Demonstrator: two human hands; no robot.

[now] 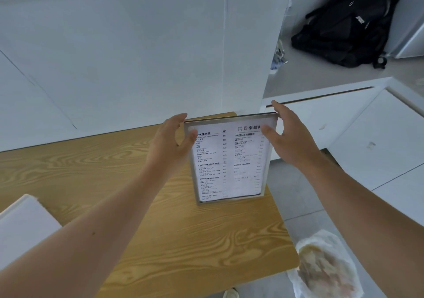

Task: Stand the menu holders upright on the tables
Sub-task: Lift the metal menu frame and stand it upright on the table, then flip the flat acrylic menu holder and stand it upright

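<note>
A silver-framed menu holder with a printed drinks menu stands nearly upright near the right end of a wooden table, its bottom edge resting on the tabletop. My left hand grips its upper left corner, thumb on the front and fingers curled over the top. At the upper right corner my right hand holds it the same way, thumb on the front and fingers behind the top edge.
A white wall panel rises right behind the table. A white block sits at the table's left front. On the floor lie a black backpack at the far right and a plastic bag beside the table's right front corner.
</note>
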